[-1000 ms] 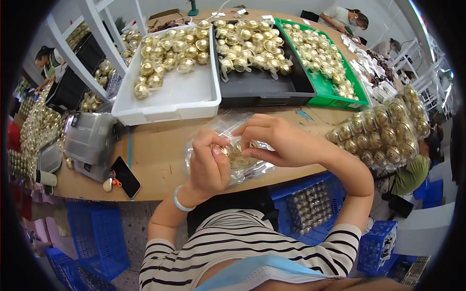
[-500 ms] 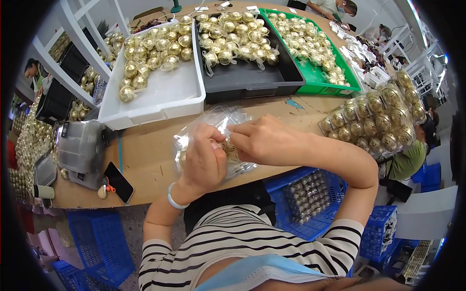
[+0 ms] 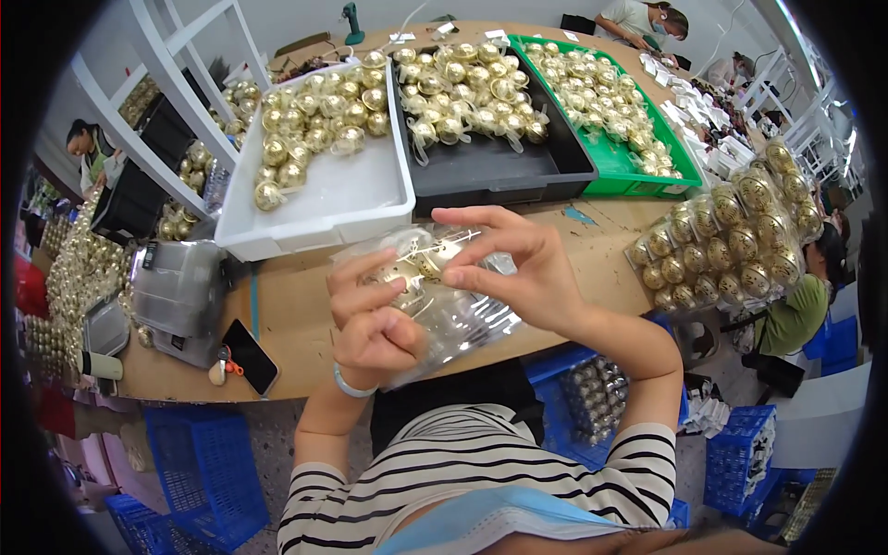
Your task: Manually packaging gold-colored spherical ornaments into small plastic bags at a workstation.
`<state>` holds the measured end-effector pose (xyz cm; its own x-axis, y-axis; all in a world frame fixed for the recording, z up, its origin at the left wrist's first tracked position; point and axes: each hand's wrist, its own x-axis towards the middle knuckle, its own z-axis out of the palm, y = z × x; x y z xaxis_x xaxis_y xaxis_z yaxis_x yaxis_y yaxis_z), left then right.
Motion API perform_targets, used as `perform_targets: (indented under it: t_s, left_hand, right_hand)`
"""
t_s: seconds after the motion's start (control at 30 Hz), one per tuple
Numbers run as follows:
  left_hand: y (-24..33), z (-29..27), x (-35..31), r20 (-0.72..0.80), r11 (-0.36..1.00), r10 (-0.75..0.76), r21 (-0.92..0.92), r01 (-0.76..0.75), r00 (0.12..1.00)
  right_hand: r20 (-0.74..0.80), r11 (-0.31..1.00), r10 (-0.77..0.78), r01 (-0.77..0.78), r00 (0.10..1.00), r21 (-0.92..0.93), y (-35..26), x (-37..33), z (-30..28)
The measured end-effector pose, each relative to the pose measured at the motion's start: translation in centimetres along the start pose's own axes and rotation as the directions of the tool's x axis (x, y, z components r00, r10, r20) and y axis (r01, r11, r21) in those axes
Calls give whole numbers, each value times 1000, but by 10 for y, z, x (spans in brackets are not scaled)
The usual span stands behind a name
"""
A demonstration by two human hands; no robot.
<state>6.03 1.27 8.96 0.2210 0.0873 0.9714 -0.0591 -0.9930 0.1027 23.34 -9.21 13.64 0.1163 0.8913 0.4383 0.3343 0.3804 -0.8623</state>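
Note:
Over the near table edge, my left hand [image 3: 375,319] has its fingers curled at a gold patterned ball [image 3: 414,269]. What lies inside its grasp is hidden. From the other side my right hand [image 3: 527,268] reaches in, index finger stretched out and thumb apart from it, close against the gold pieces. Whether its thumb touches one is hard to make out. Clear plastic packaging [image 3: 467,326] lies shiny and crumpled beneath both hands.
Behind my hands stand a white tray [image 3: 319,229], a black tray [image 3: 504,185] and a green tray [image 3: 606,174] of wrapped gold balls. Packed balls [image 3: 721,242] rise at right. A phone [image 3: 250,359] and grey plastic cases [image 3: 178,294] lie left. Co-workers sit farther off.
My right hand has opened its fingers and turned, its elbow drawn in. My left fingers have loosened and spread somewhat. The view has shifted slightly, and more of the gold ball shows.

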Motion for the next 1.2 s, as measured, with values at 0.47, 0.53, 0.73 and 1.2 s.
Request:
perform_targets:
  t_s: [0.47,0.53,0.73,1.2]
  left_hand:
    - [-13,-7,21,40,971,228,-79,-224,973]
    - [-12,-5,20,39,979,185,-91,-181,982]
    - [-8,-1,8,62,990,56,-135,-47,996]
    - [13,21,9,149,811,-386,-415,412,910]
  right_hand:
    - [-102,968,-202,182,974,-175,2,-1,0]
    - [-124,936,-254,212,959,-281,2,-2,4]
    - [-399,966,-246,192,883,-171,0,10,1]
    - [89,557,-334,272,939,-785,-12,-18,-14]
